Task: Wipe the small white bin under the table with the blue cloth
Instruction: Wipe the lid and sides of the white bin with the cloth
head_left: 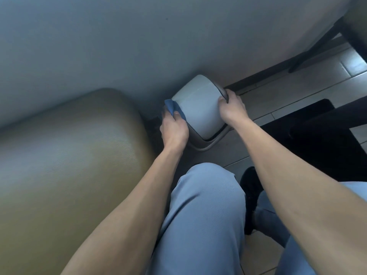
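The small white bin [198, 108] stands on the floor, half tucked under the edge of the pale table [119, 46], with a grey rim around its rounded white lid. My left hand [173, 129] holds the blue cloth [174, 108] bunched against the bin's left side. My right hand [232, 108] grips the grey rim on the bin's right side, fingers curled over the edge. The bin's far part is hidden under the table.
A tan padded seat [69, 165] fills the left. My knees in light blue trousers [202, 215] sit below the bin, a black shoe [251, 187] beside them. Dark table and chair legs [317, 135] stand right on the tiled floor [297, 90].
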A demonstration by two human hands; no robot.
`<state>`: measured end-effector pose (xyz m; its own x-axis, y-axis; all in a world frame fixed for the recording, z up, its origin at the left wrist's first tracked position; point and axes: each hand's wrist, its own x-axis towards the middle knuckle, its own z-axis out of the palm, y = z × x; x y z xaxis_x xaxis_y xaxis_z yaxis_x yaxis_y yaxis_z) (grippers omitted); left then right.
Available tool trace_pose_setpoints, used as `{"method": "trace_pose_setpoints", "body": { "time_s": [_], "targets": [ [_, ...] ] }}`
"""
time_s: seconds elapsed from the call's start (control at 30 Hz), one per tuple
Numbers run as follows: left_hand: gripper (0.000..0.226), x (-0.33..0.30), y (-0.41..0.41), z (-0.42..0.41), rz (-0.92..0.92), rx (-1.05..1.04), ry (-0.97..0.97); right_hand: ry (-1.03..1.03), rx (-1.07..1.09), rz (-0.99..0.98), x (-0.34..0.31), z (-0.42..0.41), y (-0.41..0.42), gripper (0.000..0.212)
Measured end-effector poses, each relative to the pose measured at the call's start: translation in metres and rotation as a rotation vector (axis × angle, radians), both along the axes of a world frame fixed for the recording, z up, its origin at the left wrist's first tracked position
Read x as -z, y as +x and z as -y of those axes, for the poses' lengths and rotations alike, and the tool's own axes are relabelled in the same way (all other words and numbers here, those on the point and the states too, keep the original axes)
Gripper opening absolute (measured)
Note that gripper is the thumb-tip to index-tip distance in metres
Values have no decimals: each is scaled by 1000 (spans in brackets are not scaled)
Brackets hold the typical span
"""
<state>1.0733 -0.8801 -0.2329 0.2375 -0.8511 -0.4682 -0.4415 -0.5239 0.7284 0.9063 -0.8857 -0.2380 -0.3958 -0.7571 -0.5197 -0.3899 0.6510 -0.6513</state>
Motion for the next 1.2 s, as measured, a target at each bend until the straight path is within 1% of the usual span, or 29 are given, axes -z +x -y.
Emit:
{"method": "trace_pose_setpoints", "body": {
  "time_s": [0.23,0.37,0.47,0.6,0.77,0.87,1.03,1.2],
  "targets": [
    [52,3,-4,2,-10,51,-36,33,-24,-92,0,-11,7,58],
    [58,7,0,8,-10,73,-60,39,-12,-30,-1,-8,4,58],
    [58,10,5,16,26,83,-109,25,10,20,-1,-1,6,56],
    [57,17,9,24,56,88,-170,-4,102,55,7,3,10,52],
    [55,27,12,34,77,123,-206,2,324,179,22,6,12,43],
    [53,23,14,35,99,133,-162,52,409,236,16,25,14,54],
    [42,-7,14,23,145,65,-87,137,323,194,-18,30,2,51],
    [33,-61,15,15,172,13,-56,100,191,81,-65,23,-9,51]
  ]
}}
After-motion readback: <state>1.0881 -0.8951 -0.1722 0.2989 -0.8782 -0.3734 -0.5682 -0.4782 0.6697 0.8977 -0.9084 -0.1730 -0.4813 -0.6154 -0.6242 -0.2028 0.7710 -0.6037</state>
